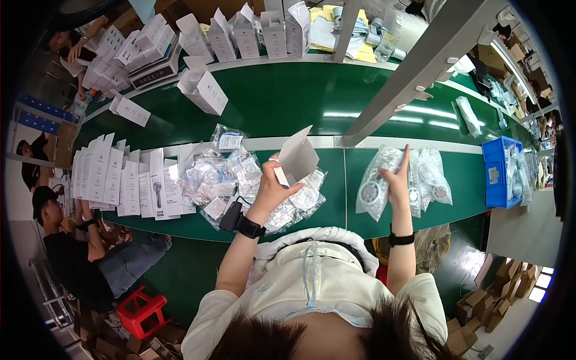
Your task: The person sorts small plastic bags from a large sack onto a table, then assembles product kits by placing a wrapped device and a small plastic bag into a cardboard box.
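The left hand (pixel 271 187) holds a white carton (pixel 295 159), its flap open, fingers closed around it. The right hand (pixel 397 179), at 3 o'clock, touches a bagged part (pixel 375 183) on the green tabletop (pixel 288 102) (grip unclear). I judge packing; next, the bag must enter the carton.

A blue bin (pixel 495 174) sits at the right edge of the green worktop (pixel 276 102), flat white boxes (pixel 114 177) line the left, upright white boxes (pixel 240 33) stand along the top, and a red stool (pixel 141 312) is at lower left.
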Tool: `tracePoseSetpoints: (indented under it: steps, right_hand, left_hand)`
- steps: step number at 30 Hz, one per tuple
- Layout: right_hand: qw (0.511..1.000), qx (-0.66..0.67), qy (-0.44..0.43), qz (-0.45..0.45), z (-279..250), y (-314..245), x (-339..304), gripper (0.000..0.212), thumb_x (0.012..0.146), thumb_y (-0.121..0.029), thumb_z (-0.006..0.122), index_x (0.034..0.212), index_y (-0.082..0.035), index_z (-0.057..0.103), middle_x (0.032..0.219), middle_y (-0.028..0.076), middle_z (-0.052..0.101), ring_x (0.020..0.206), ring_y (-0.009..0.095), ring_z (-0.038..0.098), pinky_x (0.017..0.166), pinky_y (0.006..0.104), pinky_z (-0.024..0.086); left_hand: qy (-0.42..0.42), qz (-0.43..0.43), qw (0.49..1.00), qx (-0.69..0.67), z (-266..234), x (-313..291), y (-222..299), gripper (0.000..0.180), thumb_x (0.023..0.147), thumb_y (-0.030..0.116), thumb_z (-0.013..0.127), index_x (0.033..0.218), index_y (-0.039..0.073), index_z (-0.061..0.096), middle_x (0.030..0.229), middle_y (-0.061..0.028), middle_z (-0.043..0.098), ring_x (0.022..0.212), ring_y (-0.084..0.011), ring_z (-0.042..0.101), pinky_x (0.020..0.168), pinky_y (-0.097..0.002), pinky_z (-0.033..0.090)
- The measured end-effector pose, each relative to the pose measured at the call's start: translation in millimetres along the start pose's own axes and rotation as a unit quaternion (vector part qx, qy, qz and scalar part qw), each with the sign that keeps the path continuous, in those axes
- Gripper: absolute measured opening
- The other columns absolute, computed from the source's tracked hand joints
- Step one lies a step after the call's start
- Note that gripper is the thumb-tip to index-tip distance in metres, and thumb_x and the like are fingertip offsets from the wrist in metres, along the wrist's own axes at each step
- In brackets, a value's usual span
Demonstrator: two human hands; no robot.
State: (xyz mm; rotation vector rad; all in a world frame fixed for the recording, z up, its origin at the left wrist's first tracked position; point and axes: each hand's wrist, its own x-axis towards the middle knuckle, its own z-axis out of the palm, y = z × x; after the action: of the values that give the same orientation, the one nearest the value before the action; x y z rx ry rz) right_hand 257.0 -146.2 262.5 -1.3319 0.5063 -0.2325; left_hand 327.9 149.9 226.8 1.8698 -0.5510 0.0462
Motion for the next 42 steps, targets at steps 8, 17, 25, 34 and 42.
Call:
tracePoseSetpoints:
  steps: [8, 17, 25, 34, 42]
  right_hand:
    - [0.942, -0.016, 0.134, -0.308, 164, -30, -24, 0.073, 0.064, 0.002, 0.070, 0.121, -0.013, 0.026, 0.111, 0.009, 0.039, 0.097, 0.020, 0.046, 0.081, 0.0323, 0.042]
    - [0.851, -0.243, -0.164, -0.435, 167, -29, 4, 0.064, 0.059, -0.001, 0.075, 0.111, -0.010, 0.039, 0.106, 0.011, 0.045, 0.096, 0.024, 0.050, 0.080, 0.0339, 0.042]
    - [0.838, -0.197, -0.311, -0.402, 158, -60, 17, 0.040, 0.062, -0.003, 0.073, 0.097, -0.007, 0.056, 0.114, 0.013, 0.048, 0.102, 0.027, 0.049, 0.084, 0.0339, 0.041]
    - [0.931, -0.264, -0.125, -0.221, 123, 30, 8, 0.041, 0.063, -0.012, 0.068, 0.102, -0.004, 0.057, 0.104, 0.009, 0.053, 0.096, 0.029, 0.049, 0.083, 0.0396, 0.038]
    - [0.635, -0.643, -0.343, -0.257, 117, 129, -27, 0.064, 0.060, -0.017, 0.070, 0.118, -0.012, 0.046, 0.102, 0.007, 0.051, 0.101, 0.025, 0.043, 0.082, 0.0417, 0.036]
  left_hand:
    - [0.029, -0.001, 0.999, -0.014, 11, 4, 3, 0.071, 0.055, 0.011, 0.080, 0.098, 0.008, 0.024, 0.120, -0.0243, 0.037, 0.104, -0.0374, 0.047, 0.083, -0.0401, 0.043]
    - [0.054, 0.025, 0.998, 0.033, -13, 15, 2, 0.070, 0.054, 0.011, 0.080, 0.096, 0.008, 0.024, 0.120, -0.0248, 0.037, 0.106, -0.0367, 0.046, 0.084, -0.0400, 0.041]
    - [-0.010, 0.052, 0.996, -0.070, -32, 34, 31, 0.070, 0.054, 0.009, 0.080, 0.096, 0.009, 0.024, 0.122, -0.0227, 0.036, 0.108, -0.0308, 0.044, 0.086, -0.0375, 0.038]
    - [0.134, 0.072, 0.973, -0.176, -40, 53, 4, 0.067, 0.056, 0.005, 0.077, 0.096, 0.010, 0.024, 0.123, -0.0233, 0.034, 0.108, -0.0309, 0.043, 0.088, -0.0380, 0.037]
    - [0.040, 0.032, 0.998, -0.042, -29, 53, -39, 0.073, 0.055, 0.004, 0.077, 0.103, 0.010, 0.024, 0.121, -0.0210, 0.032, 0.112, -0.0289, 0.039, 0.092, -0.0381, 0.034]
